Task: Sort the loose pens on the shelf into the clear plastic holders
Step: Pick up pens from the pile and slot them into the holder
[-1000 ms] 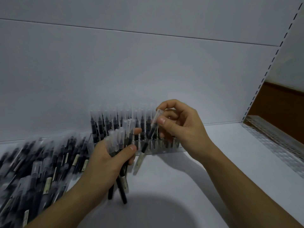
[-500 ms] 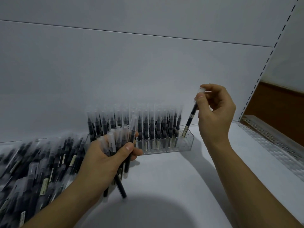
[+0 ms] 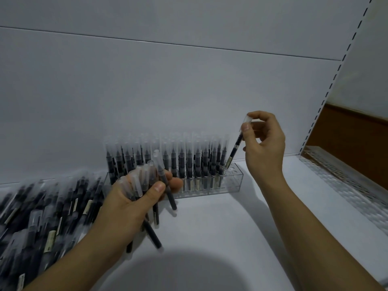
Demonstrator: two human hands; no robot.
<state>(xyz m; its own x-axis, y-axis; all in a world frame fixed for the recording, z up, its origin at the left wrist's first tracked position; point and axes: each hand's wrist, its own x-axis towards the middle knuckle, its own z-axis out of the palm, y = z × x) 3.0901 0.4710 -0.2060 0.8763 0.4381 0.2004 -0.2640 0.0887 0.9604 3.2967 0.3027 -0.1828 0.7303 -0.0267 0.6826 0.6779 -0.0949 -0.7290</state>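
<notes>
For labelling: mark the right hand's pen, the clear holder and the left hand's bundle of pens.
pen point(image 3: 236, 146): head view, dark barrel at mid-length.
clear holder point(image 3: 235, 180): head view, bare right end.
bundle of pens point(image 3: 139, 182): head view, a frosted cap.

Place: you're facing a shop display shelf point(image 3: 210, 227).
Signs: slotted upright point(image 3: 334, 80) at its right; identical labelled pens point(image 3: 42, 217) heaped at its left.

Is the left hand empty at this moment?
No, the left hand grips a bundle of black pens with frosted clear caps, its thumb pressed across them.
</notes>
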